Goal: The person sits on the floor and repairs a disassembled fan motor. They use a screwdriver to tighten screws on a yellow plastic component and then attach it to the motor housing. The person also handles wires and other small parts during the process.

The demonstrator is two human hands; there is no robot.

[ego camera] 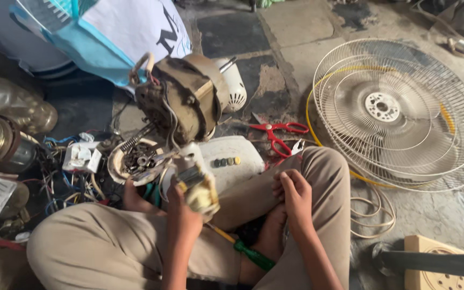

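Rusty metal and tangled wire fill the left of this downward view: a clutter of cables (60, 182), a small white plastic part (81, 157) and a shallow dish of screws (135, 160) sit within arm's reach of a person cross-legged on a stone floor (291, 48). Their khaki-trousered knees frame the work. The left hand (185, 212) is closed around a grimy cream fan switch housing (197, 182), lifting it up toward the face, its wires trailing to the stripped brown fan motor (181, 96) that stands just beyond, tilted against a white base (232, 161). A yellow and green screwdriver (243, 249) lies across the lap, close at hand. The right hand (294, 190) is curled shut and rests on the right knee; whether it holds anything cannot be told. Red-handled scissors (280, 134) lie on the floor just past that knee. Further right, two dusty white wire fan guards (398, 113) are stacked flat, set aside and well apart from the motor.
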